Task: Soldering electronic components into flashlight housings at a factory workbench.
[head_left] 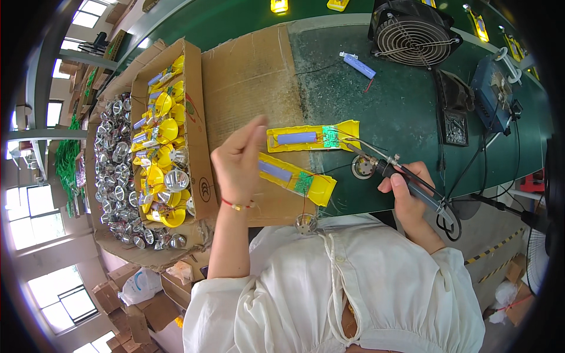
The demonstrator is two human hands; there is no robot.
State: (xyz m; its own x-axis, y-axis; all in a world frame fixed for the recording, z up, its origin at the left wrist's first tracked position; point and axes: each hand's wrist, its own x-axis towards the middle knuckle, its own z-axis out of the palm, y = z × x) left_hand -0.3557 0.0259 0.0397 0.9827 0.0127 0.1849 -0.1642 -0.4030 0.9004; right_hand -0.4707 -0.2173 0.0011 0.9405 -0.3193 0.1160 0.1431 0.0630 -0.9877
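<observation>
Lying nearest the wearer, a silver reflector [306, 223] is joined by a red wire to the lower yellow casing [322, 189], which is set at a slant just on the near side of the upper yellow casing [348, 129]. To the near right of the latter, a soldering iron [421, 195] is gripped in the right hand [409, 203], its fingers closed round the handle; the tip is pointed at that casing's right end, though contact cannot be told. Off its left end, the left hand [238, 159] is held raised, fingers bent in; whether anything is pinched cannot be told. The upper yellow casing itself, fitted with a blue cell [296, 137] and a green circuit board [331, 136], is laid partly on a cardboard sheet [247, 70], partly on the green bench [388, 106]. Well to its left, a cardboard box [197, 117] is filled with similar casings. Beyond it, to the right, a loose blue cell [359, 66] is placed, with a black fan [415, 41] stood farther off.
</observation>
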